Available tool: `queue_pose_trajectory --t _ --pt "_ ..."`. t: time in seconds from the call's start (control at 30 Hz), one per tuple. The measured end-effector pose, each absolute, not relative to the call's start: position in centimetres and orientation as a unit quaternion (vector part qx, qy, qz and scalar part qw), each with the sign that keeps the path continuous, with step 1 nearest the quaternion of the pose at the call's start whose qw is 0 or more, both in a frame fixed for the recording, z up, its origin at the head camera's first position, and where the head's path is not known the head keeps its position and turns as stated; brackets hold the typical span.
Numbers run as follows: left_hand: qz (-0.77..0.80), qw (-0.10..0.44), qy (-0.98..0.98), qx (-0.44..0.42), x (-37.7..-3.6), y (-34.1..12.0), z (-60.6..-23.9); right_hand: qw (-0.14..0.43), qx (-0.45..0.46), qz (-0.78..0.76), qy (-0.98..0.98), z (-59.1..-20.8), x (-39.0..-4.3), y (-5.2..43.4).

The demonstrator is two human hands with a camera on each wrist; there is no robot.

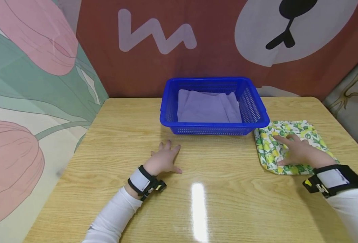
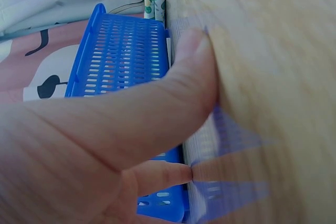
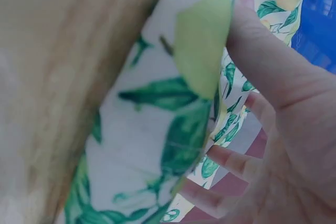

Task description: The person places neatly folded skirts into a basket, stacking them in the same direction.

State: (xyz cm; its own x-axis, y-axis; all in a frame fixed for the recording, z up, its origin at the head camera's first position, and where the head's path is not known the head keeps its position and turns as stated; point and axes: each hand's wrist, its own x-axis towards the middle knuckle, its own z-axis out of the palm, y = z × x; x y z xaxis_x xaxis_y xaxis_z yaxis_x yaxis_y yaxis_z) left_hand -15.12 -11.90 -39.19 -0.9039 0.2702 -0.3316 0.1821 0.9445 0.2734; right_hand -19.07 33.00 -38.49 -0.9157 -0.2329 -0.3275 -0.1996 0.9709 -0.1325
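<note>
My left hand (image 1: 163, 158) lies flat on the wooden table (image 1: 227, 195), fingers straight, a little in front of a blue plastic basket (image 1: 212, 129). It holds nothing. In the left wrist view the thumb (image 2: 157, 108) presses on the tabletop, with the basket (image 2: 126, 51) behind it. My right hand (image 1: 298, 152) rests palm down on a folded lemon-print cloth (image 1: 289, 129) to the right of the basket. Its fingers are spread across the fabric. The right wrist view shows the thumb (image 3: 257, 51) and fingers lying against the cloth (image 3: 157, 129).
A folded lavender cloth (image 1: 207, 108) lies inside the basket. Printed backdrop panels stand close behind the table and along its left side. The table's right edge runs just past the lemon-print cloth.
</note>
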Motion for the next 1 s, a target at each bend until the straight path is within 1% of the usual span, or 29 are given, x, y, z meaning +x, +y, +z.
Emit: queue_pose_trajectory --t 0.57,0.87,1.0 --pt "0.128 0.185 0.967 0.119 -15.1 -12.0 -39.4 0.167 -0.126 -0.033 0.977 -38.3 -15.6 30.0" --pt "0.124 0.185 0.967 0.12 -15.2 -11.9 -39.3 0.2 -0.138 -0.013 0.97 -38.1 -14.6 27.9" --pt "0.124 0.186 0.967 0.12 -15.2 -12.0 -39.2 0.202 -0.154 -0.008 0.967 -38.1 -14.1 27.1"
